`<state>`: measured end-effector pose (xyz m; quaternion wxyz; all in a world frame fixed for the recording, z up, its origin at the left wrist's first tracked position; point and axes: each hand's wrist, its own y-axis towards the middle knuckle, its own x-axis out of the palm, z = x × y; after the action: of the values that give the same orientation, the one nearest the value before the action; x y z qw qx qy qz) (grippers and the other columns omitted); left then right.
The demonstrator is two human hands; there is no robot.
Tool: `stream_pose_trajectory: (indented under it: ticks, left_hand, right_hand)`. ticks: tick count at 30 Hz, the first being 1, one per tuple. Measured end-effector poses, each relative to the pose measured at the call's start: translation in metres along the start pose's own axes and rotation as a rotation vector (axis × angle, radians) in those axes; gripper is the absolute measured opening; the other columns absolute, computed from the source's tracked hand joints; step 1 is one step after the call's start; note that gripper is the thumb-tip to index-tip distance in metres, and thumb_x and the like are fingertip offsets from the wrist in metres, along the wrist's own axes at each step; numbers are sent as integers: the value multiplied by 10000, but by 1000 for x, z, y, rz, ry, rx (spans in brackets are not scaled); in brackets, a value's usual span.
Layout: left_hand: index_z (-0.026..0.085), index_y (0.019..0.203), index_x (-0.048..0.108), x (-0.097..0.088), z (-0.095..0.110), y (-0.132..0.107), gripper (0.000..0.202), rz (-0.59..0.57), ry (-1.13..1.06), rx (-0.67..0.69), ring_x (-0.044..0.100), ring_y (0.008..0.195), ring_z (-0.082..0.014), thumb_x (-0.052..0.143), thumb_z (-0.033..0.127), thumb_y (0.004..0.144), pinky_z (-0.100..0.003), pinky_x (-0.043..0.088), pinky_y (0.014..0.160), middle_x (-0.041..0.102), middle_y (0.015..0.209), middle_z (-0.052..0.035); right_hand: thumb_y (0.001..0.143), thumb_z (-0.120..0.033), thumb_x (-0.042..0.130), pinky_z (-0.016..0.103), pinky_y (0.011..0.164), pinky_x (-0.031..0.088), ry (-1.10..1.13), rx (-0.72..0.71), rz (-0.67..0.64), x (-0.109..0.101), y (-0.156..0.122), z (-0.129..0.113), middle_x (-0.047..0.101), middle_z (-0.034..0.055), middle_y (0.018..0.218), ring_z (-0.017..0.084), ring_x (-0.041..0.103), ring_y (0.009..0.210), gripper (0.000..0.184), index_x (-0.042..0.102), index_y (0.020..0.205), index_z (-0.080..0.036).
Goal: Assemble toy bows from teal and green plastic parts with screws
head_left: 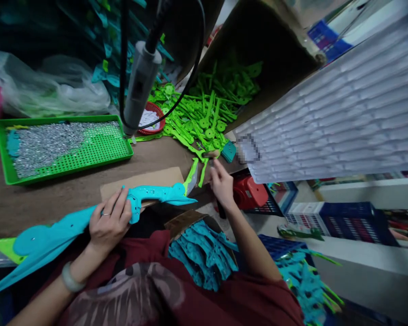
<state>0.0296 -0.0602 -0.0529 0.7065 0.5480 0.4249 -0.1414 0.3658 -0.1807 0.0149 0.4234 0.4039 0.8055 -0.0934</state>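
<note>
My left hand (pixel 110 218), with a ring and a pale bracelet, is closed over a long turquoise plastic toy piece (pixel 71 222). The piece has a round disc and pointed ends and lies slantwise along the near table edge, with a lime-green part at its far left. Under its right half is a cardboard sheet (pixel 146 178). My right hand (pixel 221 184) is at the front of a heap of lime-green plastic parts (pixel 204 120). Its fingers are curled, with fingertips by a small tan object (pixel 211 154); what it grips is hidden.
A grey electric screwdriver (pixel 142 83) hangs on a black cable. Left of it stands a green tray (pixel 102 154) of screws, and behind it a red basket (pixel 159 120) of small white pieces. A box of turquoise parts (pixel 204 258) sits by my lap. White padded sheeting (pixel 333 104) slopes at right.
</note>
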Motion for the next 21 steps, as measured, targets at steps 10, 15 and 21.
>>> stream_pose_trajectory:
  ticks: [10,15,21]
  left_hand:
    - [145,935,624,-28,5,52,364,-292,-173,-182,612,1135,-351,552,502,938,-479,428,927,697,1148,-172]
    - [149,918,594,-8,-2,63,240,-352,-195,-285,622,876,-316,584,388,922,-440,459,794,664,865,-111]
    - [169,968,579,-1,-6,57,300,-308,-281,-346,637,938,-316,544,466,946,-424,484,793,678,979,-122]
  right_hand:
    - [946,-355,465,330,844,543,-165,-342,-163,8,35,-34,738,99,1102,217,701,895,484,570,1375,-157]
    - [995,-249,385,288,703,490,-525,-912,-375,69,70,-104,698,91,1054,193,651,803,469,443,1461,-247]
    - [993,-126,292,281,629,429,-708,-1370,-470,118,118,-123,638,95,1066,176,604,839,479,315,1466,-204]
